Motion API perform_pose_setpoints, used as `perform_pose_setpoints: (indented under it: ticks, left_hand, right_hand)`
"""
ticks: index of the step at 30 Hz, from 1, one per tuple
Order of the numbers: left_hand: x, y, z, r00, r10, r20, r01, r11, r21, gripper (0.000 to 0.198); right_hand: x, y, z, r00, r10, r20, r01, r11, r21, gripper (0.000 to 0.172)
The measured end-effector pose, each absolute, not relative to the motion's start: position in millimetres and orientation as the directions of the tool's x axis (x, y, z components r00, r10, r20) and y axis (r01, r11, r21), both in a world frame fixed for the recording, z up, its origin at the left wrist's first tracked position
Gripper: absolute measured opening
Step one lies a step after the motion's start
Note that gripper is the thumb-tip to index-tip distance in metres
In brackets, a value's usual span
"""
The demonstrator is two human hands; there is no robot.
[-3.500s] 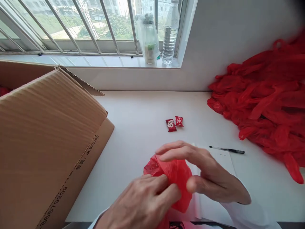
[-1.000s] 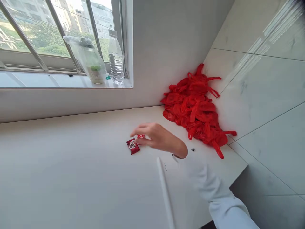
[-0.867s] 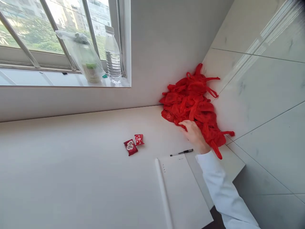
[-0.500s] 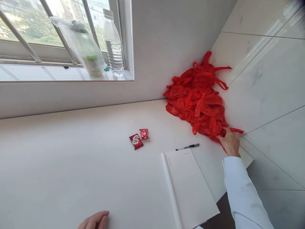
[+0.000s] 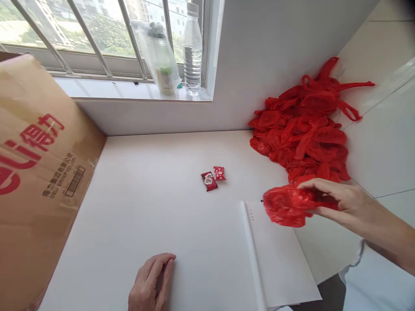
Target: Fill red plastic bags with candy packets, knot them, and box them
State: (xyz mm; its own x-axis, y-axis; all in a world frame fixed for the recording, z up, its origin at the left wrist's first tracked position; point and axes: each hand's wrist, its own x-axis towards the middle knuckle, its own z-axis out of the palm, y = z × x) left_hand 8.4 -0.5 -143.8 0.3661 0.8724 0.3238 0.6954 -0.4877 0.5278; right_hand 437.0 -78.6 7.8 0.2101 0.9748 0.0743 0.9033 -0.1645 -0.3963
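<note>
My right hand holds a crumpled red plastic bag between thumb and fingers, raised over the upper part of a white paper folder. Behind it, a heap of red plastic bags fills the table corner against the walls. My left hand rests on the white table at the bottom, fingers curled together and thumb against them, with nothing visible in it. Two small red wrapped packets, a darker one and a brighter one, lie mid-table. The held bag hides most of a pen.
A large cardboard box with red lettering stands at the left. On the windowsill are a water bottle and a bagged container. A white bar runs along the folder's left side. Tiled wall bounds the right.
My right hand has come away from the heap, leftward and up off the table, with one red bag. The view has turned left, bringing the cardboard box in and showing more of my left hand.
</note>
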Motion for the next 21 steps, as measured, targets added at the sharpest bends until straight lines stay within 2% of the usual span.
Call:
perform_pose_setpoints:
  ticks: [2, 4, 6, 9, 11, 14, 18, 21]
  left_hand:
    - [12.4, -3.3, -138.0, 0.354, 0.869, 0.346, 0.676, -0.493, 0.548, 0.012]
    - [14.6, -5.6, -132.4, 0.337, 0.870, 0.360, 0.664, -0.491, 0.564, 0.013]
    - [14.6, -7.0, -126.0, 0.314, 0.873, 0.374, 0.664, -0.483, 0.571, 0.013]
    - [14.5, -6.3, -111.9, 0.283, 0.874, 0.395, 0.666, -0.476, 0.574, 0.014]
    - [18.1, -2.1, -99.6, 0.288, 0.868, 0.404, 0.655, -0.487, 0.578, 0.014]
    - [32.3, 11.6, -81.3, 0.351, 0.834, 0.427, 0.603, -0.549, 0.578, 0.018]
    - [61.1, 36.6, -69.9, 0.530, 0.722, 0.444, 0.485, -0.688, 0.540, 0.029]
    - [78.7, 49.5, -76.2, 0.641, 0.657, 0.398, 0.435, -0.738, 0.517, 0.046]
  right_hand:
    - [398.0, -55.2, 6.0, -0.041, 0.993, 0.107, 0.888, 0.085, -0.452, 0.024]
    - [364.3, -31.9, -4.3, -0.232, 0.970, 0.078, 0.834, 0.239, -0.497, 0.031]
    - [339.9, -13.5, -19.3, -0.374, 0.927, 0.025, 0.774, 0.327, -0.543, 0.038]
    - [320.6, 0.9, -38.4, -0.475, 0.880, -0.007, 0.714, 0.380, -0.588, 0.042]
    - [315.1, 3.4, -43.7, -0.420, 0.907, 0.029, 0.699, 0.343, -0.627, 0.034]
    - [309.0, 2.2, -43.6, -0.202, 0.975, 0.096, 0.718, 0.214, -0.663, 0.021]
    - [296.1, -1.4, -46.8, -0.166, 0.986, 0.002, 0.759, 0.129, -0.638, 0.039]
    - [285.6, -2.1, -54.8, -0.139, 0.987, -0.081, 0.731, 0.047, -0.681, 0.037]
